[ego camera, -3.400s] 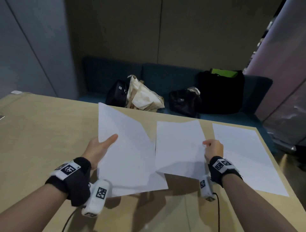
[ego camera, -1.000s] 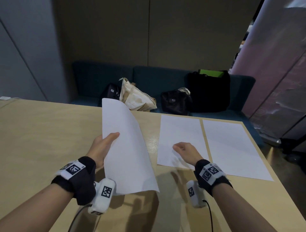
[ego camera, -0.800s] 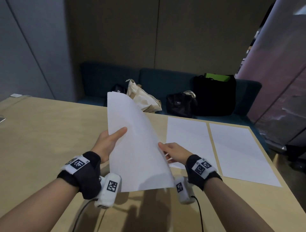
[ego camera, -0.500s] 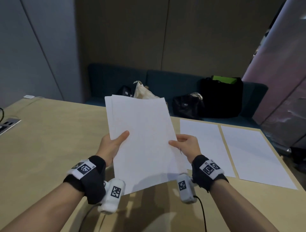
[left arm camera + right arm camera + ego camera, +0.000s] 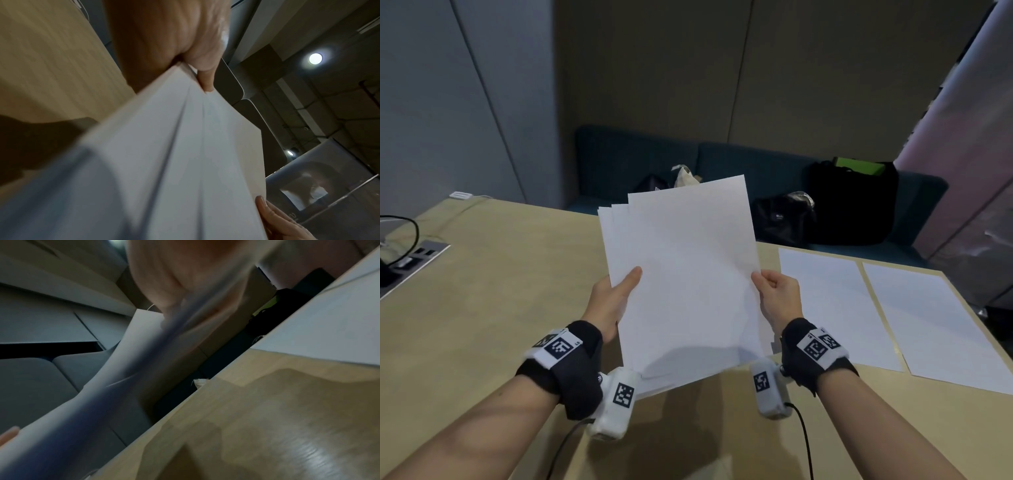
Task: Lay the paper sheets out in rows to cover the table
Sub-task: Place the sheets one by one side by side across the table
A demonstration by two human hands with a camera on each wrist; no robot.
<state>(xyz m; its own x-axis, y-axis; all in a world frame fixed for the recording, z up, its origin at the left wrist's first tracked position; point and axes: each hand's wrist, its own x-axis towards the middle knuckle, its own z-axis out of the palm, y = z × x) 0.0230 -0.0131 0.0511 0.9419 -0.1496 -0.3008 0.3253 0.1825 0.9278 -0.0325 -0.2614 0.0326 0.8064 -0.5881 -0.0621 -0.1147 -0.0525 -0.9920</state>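
I hold a fanned stack of white paper sheets (image 5: 685, 274) tilted up above the wooden table (image 5: 493, 291). My left hand (image 5: 609, 298) grips the stack's left edge, thumb on top. My right hand (image 5: 779, 298) pinches the right edge of the top sheet. Two single sheets lie flat side by side at the table's far right: one (image 5: 835, 308) nearer the middle, one (image 5: 935, 325) by the right edge. In the left wrist view the stack (image 5: 185, 162) fills the frame under my thumb (image 5: 205, 76). The right wrist view shows the sheets (image 5: 123, 369) blurred.
A dark sofa (image 5: 756, 168) behind the table carries a cream tote (image 5: 685, 174) and black bags (image 5: 852, 202). A power socket panel (image 5: 414, 260) with a black cable (image 5: 410, 226) sits at the table's left edge. Bare wood spans the table's left and near parts.
My right hand left the second laid sheet and came back to the stack's right edge. The stack turned from edge-on to facing me, and my view swung left.
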